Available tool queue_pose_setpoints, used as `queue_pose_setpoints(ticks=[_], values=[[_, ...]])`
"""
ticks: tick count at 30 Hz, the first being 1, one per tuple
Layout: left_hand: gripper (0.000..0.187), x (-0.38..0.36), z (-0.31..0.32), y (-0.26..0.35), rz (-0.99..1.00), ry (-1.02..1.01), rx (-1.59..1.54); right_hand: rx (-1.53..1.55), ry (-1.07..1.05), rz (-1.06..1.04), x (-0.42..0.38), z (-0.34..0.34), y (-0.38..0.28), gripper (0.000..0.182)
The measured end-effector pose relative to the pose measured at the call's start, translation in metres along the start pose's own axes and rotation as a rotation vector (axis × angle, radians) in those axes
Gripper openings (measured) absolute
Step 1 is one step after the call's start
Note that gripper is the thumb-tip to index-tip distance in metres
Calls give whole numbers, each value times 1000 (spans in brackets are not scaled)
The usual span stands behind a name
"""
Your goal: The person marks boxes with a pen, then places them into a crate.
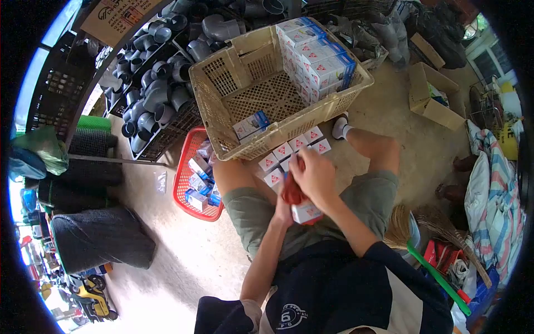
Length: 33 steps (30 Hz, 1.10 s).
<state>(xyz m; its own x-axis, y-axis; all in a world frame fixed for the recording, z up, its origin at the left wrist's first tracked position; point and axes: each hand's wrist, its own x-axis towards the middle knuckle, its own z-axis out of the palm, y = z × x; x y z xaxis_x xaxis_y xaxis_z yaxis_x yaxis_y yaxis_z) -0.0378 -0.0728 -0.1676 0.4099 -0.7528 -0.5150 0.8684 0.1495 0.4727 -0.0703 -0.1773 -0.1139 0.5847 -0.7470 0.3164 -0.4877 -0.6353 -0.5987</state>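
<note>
In my lap, between my knees, my left hand [284,210] is closed around the side of a red, shiny item [292,192], smeared by motion, whose kind I cannot tell. A small white box [306,212] shows at its lower end. My right hand [315,173] is above and to the right, its fingers pinched on the red item's upper part. Just beyond the hands, several small white boxes with red diamond marks [282,151] stand in rows on the floor, partly hidden by my right hand.
A large beige crate [334,104] ahead holds stacked boxes [317,58] and a few at its near corner. Left of my knee sits a red basket [179,189] with loose boxes. Grey pipe fittings [157,96] fill crates behind it. An open carton [436,108] stands right.
</note>
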Motion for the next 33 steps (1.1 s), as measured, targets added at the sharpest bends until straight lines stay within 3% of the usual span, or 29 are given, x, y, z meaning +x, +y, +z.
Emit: queue_pose_setpoints(ticks=[2, 6, 8, 11, 13, 16, 18, 19, 21, 23, 27, 30, 32, 33], values=[[69, -1, -15, -6, -42, -53, 72, 26, -74, -129, 4, 7, -2, 19], [72, 24, -52, 6, 46, -229, -135, 175, -206, -366, -32, -4, -20, 16], [74, 32, -61, 8, 86, -313, -241, 143, -288, -304, -43, -10, -9, 17], [81, 19, -43, 5, -121, -177, -21, 75, -234, -146, -27, -8, 10, 17], [77, -5, -6, 3, -165, -211, 73, 64, -150, -90, -8, -3, 20, 17], [69, 1, -16, 3, -184, -162, 60, 100, -40, -213, 2, 5, 13, 20], [67, 5, -32, 3, -24, -28, 232, 224, -182, -188, -20, -4, -3, 20], [62, 1, -15, 17, -160, -34, -122, 256, -236, -334, -33, -3, -3, 21], [62, -1, -15, 16, 95, -98, -38, 259, -291, -375, -50, -5, -2, 21], [60, 16, -34, 2, 173, -137, 104, 214, -279, -330, -46, -5, 5, 21], [69, 1, -6, 5, -187, -153, 142, 145, -111, -165, -10, 5, 18, 17], [73, 0, -7, 8, -74, -19, 314, 225, -73, -225, -18, 2, 12, 18], [77, 13, -27, 10, -194, 45, -1, 296, -215, -348, -47, -4, 9, 18], [77, 16, -25, 15, -80, 54, -47, 256, -247, -279, -58, -6, 11, 19]])
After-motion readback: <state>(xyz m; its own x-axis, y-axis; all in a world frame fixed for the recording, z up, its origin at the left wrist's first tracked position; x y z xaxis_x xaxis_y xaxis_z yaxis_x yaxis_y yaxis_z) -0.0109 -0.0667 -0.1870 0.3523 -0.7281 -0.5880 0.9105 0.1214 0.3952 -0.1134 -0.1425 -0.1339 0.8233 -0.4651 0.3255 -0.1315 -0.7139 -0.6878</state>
